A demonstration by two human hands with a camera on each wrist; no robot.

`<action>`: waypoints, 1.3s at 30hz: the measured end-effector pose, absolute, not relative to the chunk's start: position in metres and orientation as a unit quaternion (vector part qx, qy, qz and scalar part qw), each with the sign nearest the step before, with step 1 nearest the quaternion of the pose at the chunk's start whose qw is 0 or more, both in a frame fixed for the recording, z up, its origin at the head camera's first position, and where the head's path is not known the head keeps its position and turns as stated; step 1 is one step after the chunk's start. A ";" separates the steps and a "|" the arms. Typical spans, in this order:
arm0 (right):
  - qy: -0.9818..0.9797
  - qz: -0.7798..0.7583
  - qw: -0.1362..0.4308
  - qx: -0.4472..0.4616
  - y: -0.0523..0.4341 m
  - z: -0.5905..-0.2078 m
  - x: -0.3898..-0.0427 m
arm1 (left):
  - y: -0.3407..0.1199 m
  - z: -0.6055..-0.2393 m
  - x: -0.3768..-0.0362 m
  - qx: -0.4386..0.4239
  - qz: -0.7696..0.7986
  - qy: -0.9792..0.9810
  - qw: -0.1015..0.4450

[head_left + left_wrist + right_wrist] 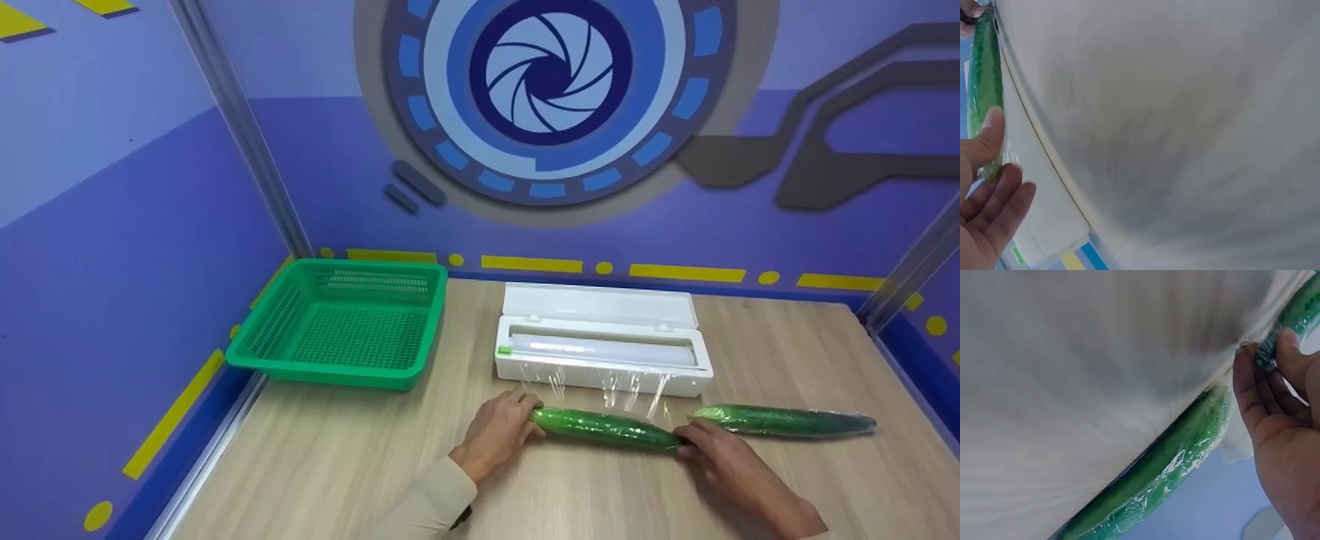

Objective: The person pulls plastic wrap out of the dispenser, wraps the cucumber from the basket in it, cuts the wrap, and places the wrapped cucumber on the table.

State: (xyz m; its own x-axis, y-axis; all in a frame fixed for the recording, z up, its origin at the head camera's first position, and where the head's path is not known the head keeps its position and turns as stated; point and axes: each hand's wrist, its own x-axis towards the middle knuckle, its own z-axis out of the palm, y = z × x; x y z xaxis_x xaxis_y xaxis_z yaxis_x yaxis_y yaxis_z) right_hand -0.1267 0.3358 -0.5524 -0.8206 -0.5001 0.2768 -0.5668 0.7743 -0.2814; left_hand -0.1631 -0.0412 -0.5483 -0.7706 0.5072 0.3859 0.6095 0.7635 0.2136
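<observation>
A cucumber (600, 427) lies crosswise on the table with cling film around it. My left hand (499, 427) holds its pale left end, with the thumb (994, 126) on one side and the fingers beneath in the left wrist view. At the dark right end, my right hand (724, 469) pinches the tip and the film there between thumb and fingers (1258, 388). Loose cling film (626, 386) stretches between the cucumber and a white cling film box (600, 381) behind it. Inside that box sits a film roll (600, 349), under a raised lid.
A second wrapped cucumber (795, 421) lies just beyond my right hand. At the back left stands a green plastic basket (337, 373) with nothing in it. Printed panels (300, 165) wall the table (360, 450) at the left, back and right.
</observation>
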 end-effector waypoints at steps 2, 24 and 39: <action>-0.943 0.180 0.092 0.263 0.334 -0.551 -0.125 | -0.042 -0.548 -0.166 -0.309 -0.167 -0.924 0.150; -0.928 0.220 0.139 0.266 0.333 -0.551 -0.131 | -0.050 -0.548 -0.169 -0.327 -0.198 -0.919 0.097; -0.932 0.262 0.015 0.252 0.341 -0.545 -0.135 | -0.051 -0.552 -0.165 -0.288 -0.234 -0.928 0.038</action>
